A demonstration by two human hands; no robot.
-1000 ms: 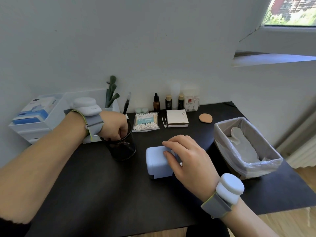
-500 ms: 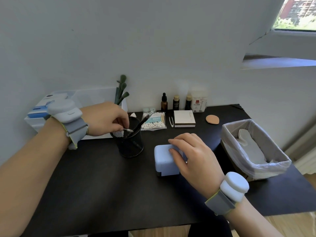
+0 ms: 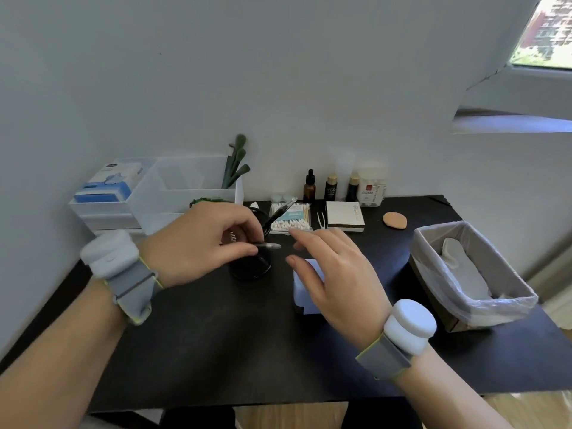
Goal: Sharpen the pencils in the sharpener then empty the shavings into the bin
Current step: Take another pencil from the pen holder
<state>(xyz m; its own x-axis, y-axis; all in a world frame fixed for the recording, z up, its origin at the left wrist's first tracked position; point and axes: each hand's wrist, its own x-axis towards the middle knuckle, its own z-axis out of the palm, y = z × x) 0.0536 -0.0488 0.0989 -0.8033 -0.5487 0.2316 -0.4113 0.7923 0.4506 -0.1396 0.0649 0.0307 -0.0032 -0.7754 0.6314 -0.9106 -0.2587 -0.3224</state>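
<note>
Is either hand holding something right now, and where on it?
The left hand pinches a pencil near one end. The right hand holds nothing.

bare black desk (image 3: 216,345) in front, pen cup (image 3: 252,267) beside sharpener (image 3: 305,292), bin (image 3: 433,243) right

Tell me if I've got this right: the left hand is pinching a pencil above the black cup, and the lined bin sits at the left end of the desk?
Not quite. The left hand does pinch a pencil above the black cup, but the head view shows the lined bin at the right end of the desk, not the left.
</note>
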